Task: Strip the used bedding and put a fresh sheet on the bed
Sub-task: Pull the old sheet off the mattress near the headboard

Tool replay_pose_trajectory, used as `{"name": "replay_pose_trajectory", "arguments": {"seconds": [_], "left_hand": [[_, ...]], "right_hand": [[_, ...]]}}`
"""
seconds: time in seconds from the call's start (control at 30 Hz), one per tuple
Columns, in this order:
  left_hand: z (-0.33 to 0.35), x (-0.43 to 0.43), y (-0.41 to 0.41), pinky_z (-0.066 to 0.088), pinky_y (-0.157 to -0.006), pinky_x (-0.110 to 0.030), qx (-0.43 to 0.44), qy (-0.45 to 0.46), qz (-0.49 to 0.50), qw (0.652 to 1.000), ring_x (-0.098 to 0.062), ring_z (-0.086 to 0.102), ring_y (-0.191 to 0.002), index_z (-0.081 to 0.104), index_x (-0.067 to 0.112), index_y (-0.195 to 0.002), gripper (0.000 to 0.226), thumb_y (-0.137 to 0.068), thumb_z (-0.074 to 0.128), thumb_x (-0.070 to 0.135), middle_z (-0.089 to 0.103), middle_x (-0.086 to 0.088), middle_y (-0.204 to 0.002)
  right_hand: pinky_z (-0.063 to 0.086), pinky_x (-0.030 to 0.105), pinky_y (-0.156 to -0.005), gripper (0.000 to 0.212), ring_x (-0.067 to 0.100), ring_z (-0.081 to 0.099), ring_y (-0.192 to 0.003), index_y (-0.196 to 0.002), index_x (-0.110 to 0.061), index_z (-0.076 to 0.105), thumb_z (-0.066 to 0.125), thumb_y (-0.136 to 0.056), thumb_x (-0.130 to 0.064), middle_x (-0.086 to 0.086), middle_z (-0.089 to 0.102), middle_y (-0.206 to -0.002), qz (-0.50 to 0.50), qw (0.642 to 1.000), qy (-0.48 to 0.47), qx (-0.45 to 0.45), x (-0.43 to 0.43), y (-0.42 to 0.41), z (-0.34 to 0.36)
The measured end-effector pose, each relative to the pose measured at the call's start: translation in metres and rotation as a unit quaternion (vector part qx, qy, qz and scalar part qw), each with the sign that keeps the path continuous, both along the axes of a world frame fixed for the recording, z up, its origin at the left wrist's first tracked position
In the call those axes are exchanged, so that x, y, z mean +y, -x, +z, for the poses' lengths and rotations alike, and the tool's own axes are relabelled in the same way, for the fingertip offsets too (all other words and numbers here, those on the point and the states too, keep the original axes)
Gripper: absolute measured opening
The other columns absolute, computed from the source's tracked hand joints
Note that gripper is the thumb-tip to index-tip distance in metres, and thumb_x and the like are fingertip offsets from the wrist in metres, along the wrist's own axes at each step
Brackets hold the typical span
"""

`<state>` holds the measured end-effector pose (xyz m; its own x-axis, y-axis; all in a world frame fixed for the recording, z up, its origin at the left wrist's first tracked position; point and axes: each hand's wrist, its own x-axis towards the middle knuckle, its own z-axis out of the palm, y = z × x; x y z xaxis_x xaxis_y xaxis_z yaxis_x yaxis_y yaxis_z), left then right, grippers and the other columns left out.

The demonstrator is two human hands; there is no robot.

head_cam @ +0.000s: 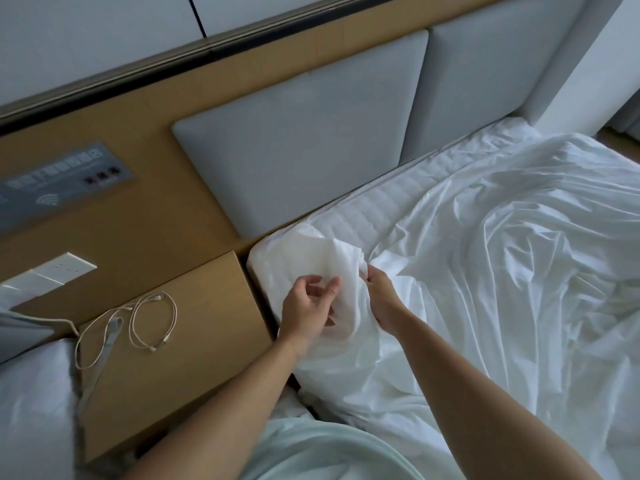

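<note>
A crumpled white sheet (pixel 502 265) lies across the bed, bunched up at the near head corner of the mattress (pixel 391 199), whose quilted top shows bare along the headboard. My right hand (pixel 379 299) grips a fold of the sheet at that corner. My left hand (pixel 308 306) is just beside it, fingers curled at the bunched fabric; whether it holds the cloth is unclear. Both forearms reach in from the bottom of the view.
A wooden nightstand (pixel 194 341) stands left of the bed with coiled white cables (pixel 145 320) on it. Grey padded headboard panels (pixel 304 133) back the bed. A switch panel (pixel 62 178) and wall sockets (pixel 65 268) sit on the wooden wall. A white pillow (pixel 31 403) lies at the bottom left.
</note>
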<state>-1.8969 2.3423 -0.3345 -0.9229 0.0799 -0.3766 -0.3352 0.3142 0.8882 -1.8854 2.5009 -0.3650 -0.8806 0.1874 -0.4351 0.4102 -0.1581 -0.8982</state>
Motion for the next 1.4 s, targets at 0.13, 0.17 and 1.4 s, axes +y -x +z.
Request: {"name": "replay_pose_trajectory", "arguments": {"seconds": [0.13,0.17,1.4], "left_hand": [[0.003,0.011,0.027,0.064,-0.068,-0.037,-0.056,0.034,-0.062,0.996,-0.020,0.071,-0.086,0.065,0.021,-0.099,0.020,-0.092,0.071,0.039,0.072,-0.004,-0.098],[0.004,0.012,0.030,0.064,-0.073,-0.042,-0.057,0.022,-0.078,0.995,-0.022,0.072,-0.088,0.067,0.019,-0.099,0.017,-0.094,0.069,0.034,0.072,-0.006,-0.099],[0.008,0.018,0.014,0.045,-0.062,-0.022,0.285,0.178,-0.187,0.923,-0.011,0.055,-0.065,0.064,0.014,-0.067,0.025,-0.077,0.086,0.018,0.060,0.009,-0.067]], "right_hand": [[0.055,0.039,-0.071,0.018,0.029,0.067,-0.077,-0.093,-0.005,0.066,0.055,-0.095,-0.020,0.016,0.070,-0.089,0.005,0.999,-0.042,-0.012,-0.003,-0.004,-0.002],[0.053,0.039,-0.069,0.020,0.026,0.063,-0.074,-0.091,-0.002,0.063,0.057,-0.094,-0.021,0.020,0.067,-0.086,-0.003,0.999,-0.041,-0.018,-0.002,-0.004,-0.002],[0.049,0.011,-0.054,0.042,-0.004,0.062,-0.055,-0.066,-0.017,0.070,0.051,-0.097,0.004,-0.002,0.063,-0.062,0.087,0.986,0.089,-0.109,0.011,0.001,-0.027]]}}
